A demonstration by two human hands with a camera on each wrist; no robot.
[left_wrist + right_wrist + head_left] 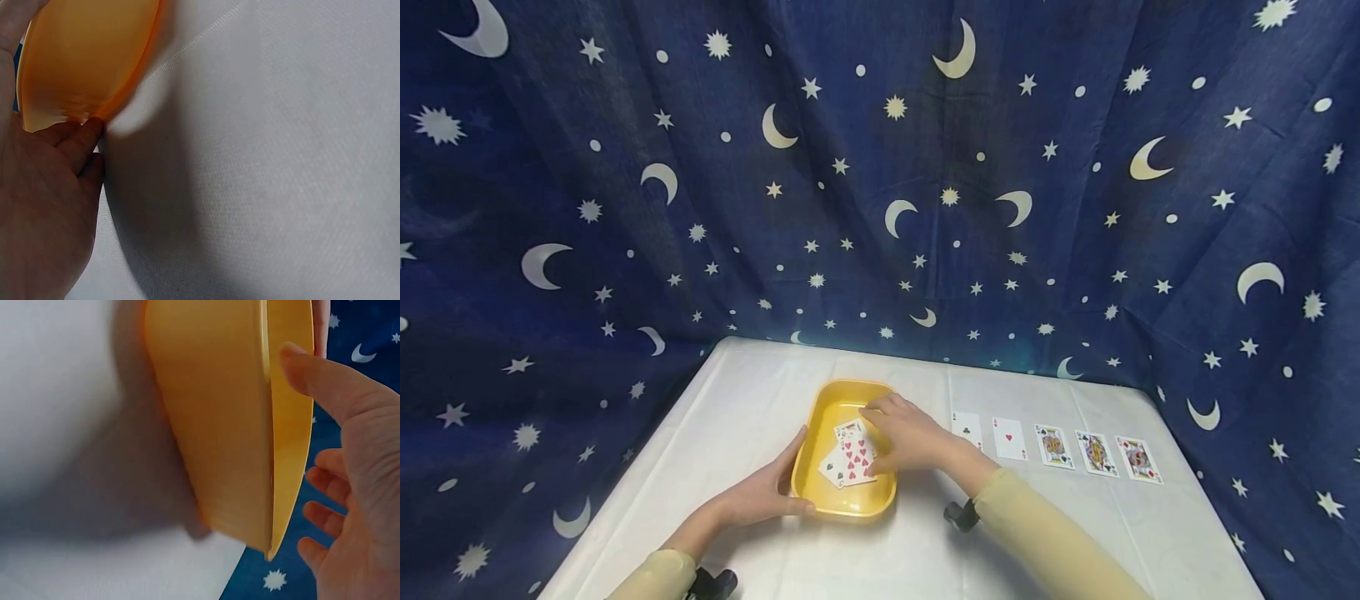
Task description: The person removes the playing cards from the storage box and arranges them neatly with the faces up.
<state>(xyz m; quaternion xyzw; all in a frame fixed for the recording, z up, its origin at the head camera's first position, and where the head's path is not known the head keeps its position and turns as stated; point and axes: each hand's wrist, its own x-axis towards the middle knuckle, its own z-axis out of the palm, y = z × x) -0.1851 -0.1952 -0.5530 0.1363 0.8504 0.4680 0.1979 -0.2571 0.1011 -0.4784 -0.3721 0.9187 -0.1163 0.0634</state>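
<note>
At the left, the person's left hand reaches in from the near side and grips the yellow, rounded rectangular plastic tray, its thumb at the near-left corner and its other fingers against the outer left wall. The tray stands on the white cloth-covered table, its long axis running away from the person.

Inside lies a loose, overlapping pile. A white playing card with black pips pokes out at the lower left, set askew; a patterned face card shows at the far end; over them lies a white playing card with red hearts, face up, its long axis close to the tray's.

The right hand arches over the tray's right rim, thumb spread well apart from loosely bent fingers, pinching nothing visible.

Farther right, five cards lie face up in a spaced row, far ends leaning left: a black ace, partly hidden by the right wrist, an ace of hearts, then three colourful face cards.
</note>
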